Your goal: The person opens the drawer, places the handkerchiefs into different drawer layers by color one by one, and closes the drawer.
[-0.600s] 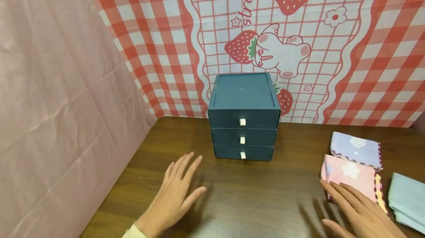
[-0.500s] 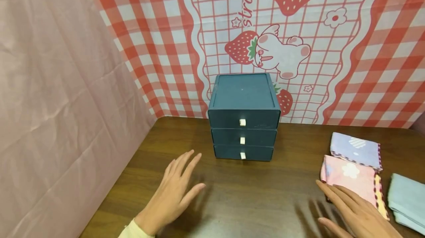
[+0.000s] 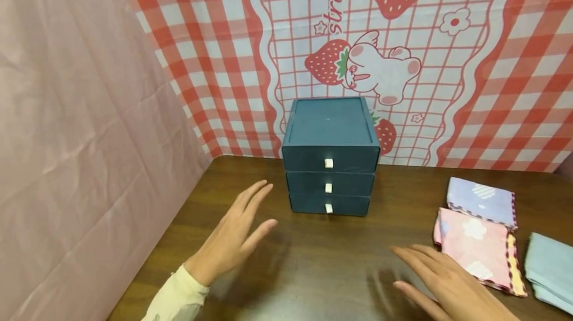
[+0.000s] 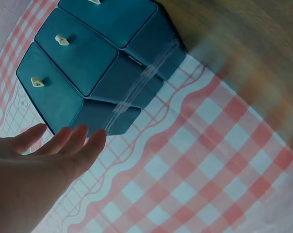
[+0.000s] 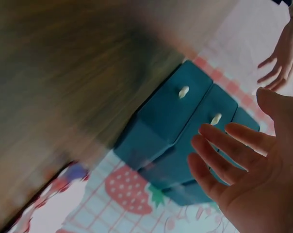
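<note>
A dark teal box of three drawers [image 3: 331, 122] stands at the back of the wooden table, every drawer pushed in, each with a small white knob [image 3: 329, 163]. My left hand [image 3: 233, 234] hovers in front of the box and to its left, fingers extended and holding nothing. To the front right, my right hand [image 3: 440, 278] is held over the table with its fingers loosely straight, nothing in it. Just right of that hand lies a folded pink cloth [image 3: 474, 244] with white flower shapes. Both wrist views show the hands apart from the drawers.
A folded lavender cloth [image 3: 481, 199] lies behind the pink one, partly overlapped by it. At the right edge is a folded light teal cloth [image 3: 550, 268]. A red-checked strawberry curtain [image 3: 224, 52] hangs behind, and a pink drape [image 3: 89, 137] borders the left side.
My right hand has moved left, off the pink cloth, uncovering more of it. My left hand has shifted slightly forward, toward the drawer box. The box and cloths have stayed put.
</note>
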{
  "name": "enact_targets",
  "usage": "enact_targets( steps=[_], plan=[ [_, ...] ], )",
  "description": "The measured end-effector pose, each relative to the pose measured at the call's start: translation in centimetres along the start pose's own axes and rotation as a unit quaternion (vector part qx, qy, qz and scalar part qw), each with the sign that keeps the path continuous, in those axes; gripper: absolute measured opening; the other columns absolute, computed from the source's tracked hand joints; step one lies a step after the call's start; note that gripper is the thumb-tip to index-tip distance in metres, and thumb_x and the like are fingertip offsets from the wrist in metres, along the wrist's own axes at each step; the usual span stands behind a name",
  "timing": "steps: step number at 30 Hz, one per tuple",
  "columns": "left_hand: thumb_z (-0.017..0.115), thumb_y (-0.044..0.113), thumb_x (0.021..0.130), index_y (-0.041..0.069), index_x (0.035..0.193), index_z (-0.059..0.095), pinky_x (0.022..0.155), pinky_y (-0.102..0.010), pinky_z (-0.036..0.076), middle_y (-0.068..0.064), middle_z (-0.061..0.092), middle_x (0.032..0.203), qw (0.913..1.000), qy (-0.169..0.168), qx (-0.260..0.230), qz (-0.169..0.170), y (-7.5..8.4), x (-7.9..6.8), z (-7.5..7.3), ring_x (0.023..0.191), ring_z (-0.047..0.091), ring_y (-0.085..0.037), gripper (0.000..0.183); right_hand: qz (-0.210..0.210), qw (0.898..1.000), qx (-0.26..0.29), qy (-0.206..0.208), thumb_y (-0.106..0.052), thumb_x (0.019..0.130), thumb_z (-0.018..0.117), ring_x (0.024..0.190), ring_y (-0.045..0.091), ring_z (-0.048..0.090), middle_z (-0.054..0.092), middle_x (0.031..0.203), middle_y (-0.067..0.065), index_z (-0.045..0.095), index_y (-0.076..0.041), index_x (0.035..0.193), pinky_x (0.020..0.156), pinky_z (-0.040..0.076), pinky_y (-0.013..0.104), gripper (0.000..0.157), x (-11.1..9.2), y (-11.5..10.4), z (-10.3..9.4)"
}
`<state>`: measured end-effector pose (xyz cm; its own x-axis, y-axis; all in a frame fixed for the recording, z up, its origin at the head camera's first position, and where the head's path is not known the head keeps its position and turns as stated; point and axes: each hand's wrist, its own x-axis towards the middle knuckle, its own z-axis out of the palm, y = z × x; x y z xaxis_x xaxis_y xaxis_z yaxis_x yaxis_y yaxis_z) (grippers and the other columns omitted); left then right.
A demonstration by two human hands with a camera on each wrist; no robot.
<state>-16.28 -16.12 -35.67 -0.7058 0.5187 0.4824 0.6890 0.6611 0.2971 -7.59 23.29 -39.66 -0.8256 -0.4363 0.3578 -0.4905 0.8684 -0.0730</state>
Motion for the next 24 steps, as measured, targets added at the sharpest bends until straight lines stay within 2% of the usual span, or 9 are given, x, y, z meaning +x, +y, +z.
enact_targets(
  steps=[3,8,11,14,18,24],
  plan=[
    [0.052,0.039,0.104,0.020,0.159,0.023,0.112,-0.046,0.037,-0.001,0.025,0.161,0.9998,0.007,-0.015,0.007,-0.2,0.7,-0.1,0.145,0.030,-0.020,0.066,0.003,0.999,0.018,-0.028,-0.054,0.089,0.069,0.104,0.012,0.060,0.063,0.119,-0.010,0.066,-0.021,0.128,0.085,0.055,0.043,0.052,1.1,-0.9,-0.2],
    [0.053,0.038,0.104,0.021,0.159,0.023,0.113,-0.045,0.036,0.001,0.024,0.161,0.9992,0.012,-0.035,0.014,-0.4,2.2,0.1,0.145,0.030,-0.018,0.065,-0.052,0.997,0.042,-0.025,-0.050,0.095,0.063,0.103,0.006,0.058,0.061,0.118,-0.013,0.066,-0.021,0.128,0.084,0.055,0.039,0.044,2.9,-2.7,0.6],
    [0.053,0.039,0.104,0.019,0.159,0.024,0.113,-0.044,0.036,0.000,0.024,0.162,0.9988,0.011,-0.041,0.023,-0.5,3.0,0.4,0.145,0.030,-0.018,0.065,-0.101,0.993,0.051,0.021,-0.044,0.095,0.066,0.104,0.004,0.057,0.062,0.116,-0.013,0.066,-0.019,0.127,0.084,0.054,0.036,0.041,4.0,-3.4,1.2],
    [0.054,0.038,0.103,0.015,0.157,0.029,0.113,-0.043,0.036,-0.002,0.025,0.161,0.9984,0.021,-0.043,0.032,-0.7,3.9,0.6,0.144,0.031,-0.018,0.064,-0.117,0.990,0.067,0.051,-0.040,0.095,0.068,0.105,0.004,0.058,0.063,0.115,-0.013,0.065,-0.017,0.128,0.086,0.054,0.036,0.041,5.3,-3.7,1.4],
    [0.056,0.035,0.102,0.009,0.153,0.035,0.112,-0.044,0.037,-0.005,0.029,0.159,0.9974,0.042,-0.042,0.042,-1.1,4.9,0.4,0.143,0.034,-0.020,0.061,-0.107,0.987,0.090,0.076,-0.034,0.094,0.070,0.104,0.008,0.061,0.066,0.114,-0.007,0.063,-0.013,0.130,0.085,0.055,0.037,0.042,7.3,-3.1,1.3],
    [0.058,0.033,0.102,0.010,0.152,0.038,0.113,-0.044,0.035,-0.004,0.029,0.159,0.9955,0.061,-0.056,0.046,-1.5,6.4,0.2,0.143,0.033,-0.019,0.058,-0.050,0.987,0.130,0.079,-0.030,0.096,0.068,0.096,0.009,0.064,0.067,0.109,-0.004,0.061,-0.013,0.131,0.077,0.056,0.036,0.039,10.2,-1.1,0.9]
  ],
)
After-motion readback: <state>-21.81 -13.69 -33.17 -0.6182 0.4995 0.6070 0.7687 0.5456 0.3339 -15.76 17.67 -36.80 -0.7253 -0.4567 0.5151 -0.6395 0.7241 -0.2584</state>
